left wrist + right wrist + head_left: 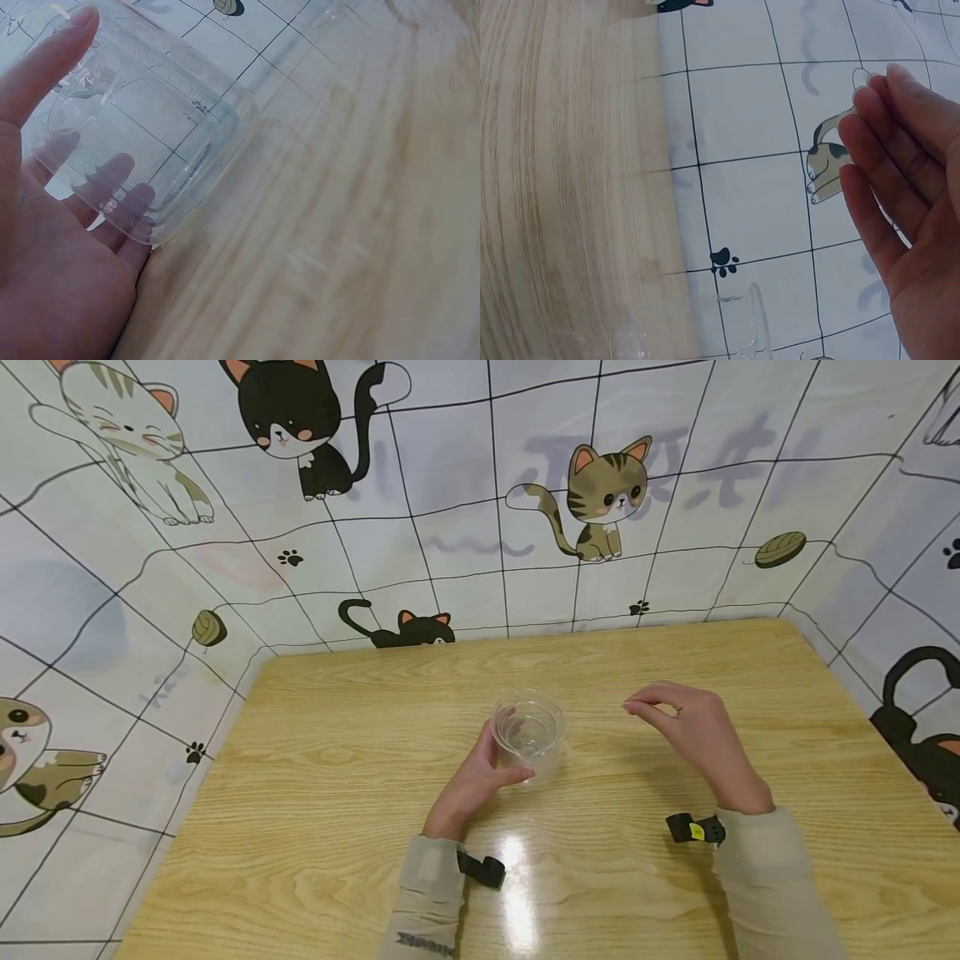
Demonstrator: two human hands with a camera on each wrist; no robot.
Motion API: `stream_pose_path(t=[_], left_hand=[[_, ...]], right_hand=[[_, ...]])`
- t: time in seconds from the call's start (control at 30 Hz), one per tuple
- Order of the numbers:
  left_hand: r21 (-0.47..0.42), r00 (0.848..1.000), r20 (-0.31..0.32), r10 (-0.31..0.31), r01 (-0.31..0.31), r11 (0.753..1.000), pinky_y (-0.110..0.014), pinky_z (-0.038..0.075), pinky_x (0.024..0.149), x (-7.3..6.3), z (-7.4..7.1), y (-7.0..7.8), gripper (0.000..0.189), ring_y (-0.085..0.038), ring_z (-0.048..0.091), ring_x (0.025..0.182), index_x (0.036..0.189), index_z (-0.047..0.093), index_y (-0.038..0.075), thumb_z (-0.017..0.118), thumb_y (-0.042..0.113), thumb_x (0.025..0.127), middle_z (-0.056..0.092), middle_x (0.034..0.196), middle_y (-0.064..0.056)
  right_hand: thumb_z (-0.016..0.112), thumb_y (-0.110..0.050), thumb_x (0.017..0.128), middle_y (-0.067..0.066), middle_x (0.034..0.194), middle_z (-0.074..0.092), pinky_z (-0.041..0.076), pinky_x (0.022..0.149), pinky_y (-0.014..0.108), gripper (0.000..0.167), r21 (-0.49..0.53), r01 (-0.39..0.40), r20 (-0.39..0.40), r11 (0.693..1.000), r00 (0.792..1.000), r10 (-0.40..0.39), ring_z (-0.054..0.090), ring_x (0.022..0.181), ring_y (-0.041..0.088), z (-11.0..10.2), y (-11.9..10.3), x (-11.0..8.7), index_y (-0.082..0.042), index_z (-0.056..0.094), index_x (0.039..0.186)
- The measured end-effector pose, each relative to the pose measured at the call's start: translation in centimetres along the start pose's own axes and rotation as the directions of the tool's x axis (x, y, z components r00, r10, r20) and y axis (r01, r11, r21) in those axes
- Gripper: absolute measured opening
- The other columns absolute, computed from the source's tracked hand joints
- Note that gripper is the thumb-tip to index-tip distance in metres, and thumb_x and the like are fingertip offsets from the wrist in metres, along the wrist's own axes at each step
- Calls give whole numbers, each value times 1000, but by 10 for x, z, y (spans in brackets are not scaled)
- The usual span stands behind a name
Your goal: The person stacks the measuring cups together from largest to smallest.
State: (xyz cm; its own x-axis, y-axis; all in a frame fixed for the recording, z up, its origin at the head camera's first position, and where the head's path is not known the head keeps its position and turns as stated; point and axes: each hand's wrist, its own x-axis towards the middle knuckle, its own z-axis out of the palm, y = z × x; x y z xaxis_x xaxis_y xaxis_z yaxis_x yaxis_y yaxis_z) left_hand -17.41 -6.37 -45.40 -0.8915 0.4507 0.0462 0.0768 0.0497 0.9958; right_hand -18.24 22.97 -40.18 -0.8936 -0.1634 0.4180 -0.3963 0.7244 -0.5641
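Note:
A clear plastic cup (528,727) stands near the middle of the wooden table, its round rim facing up. My left hand (480,772) grips it from the left and front, with the thumb across the near side. In the left wrist view the fingers show through the see-through wall of the cup (172,150), whose rounded base is right at the tabletop. To the right of the cup, my right hand (690,727) is raised above the table. Its thumb and fingertips come together with the fingers gently bent, and no object shows between them.
The wooden table (337,727) extends to all sides of the hands. Behind it and at both sides hang white grid sheets (465,543) printed with cartoon cats. Black straps with small devices (697,831) sit at both wrists.

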Motion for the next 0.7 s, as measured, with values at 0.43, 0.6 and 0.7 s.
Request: stream_pose_path(t=[0.43,0.6,0.7], left_hand=[[-10,1000,5,8,-8,1000,-38,11,106,0,2,-1,88,-15,20,132,141,19,20,73,13,73,30,142,-5],[-2,1000,-1,7,-7,1000,-39,11,106,0,2,-1,88,-14,20,132,141,19,21,74,14,73,30,142,-5],[5,1000,-6,0,0,1000,-38,12,106,-1,1,-1,88,-12,20,131,141,20,21,74,15,72,30,142,-3]], right_hand=[[62,-40,81,-8,91,64,43,77,38,17,33,-146,-41,989,988,147,57,91,13,-8,3,-7,-25,68,87],[63,-36,82,-3,107,61,40,82,43,22,42,-162,-80,986,983,165,52,104,20,-13,13,-13,-20,67,97],[64,-34,81,-3,121,52,36,86,47,28,24,-130,-37,991,991,131,44,115,24,-15,20,-14,-17,64,104]])
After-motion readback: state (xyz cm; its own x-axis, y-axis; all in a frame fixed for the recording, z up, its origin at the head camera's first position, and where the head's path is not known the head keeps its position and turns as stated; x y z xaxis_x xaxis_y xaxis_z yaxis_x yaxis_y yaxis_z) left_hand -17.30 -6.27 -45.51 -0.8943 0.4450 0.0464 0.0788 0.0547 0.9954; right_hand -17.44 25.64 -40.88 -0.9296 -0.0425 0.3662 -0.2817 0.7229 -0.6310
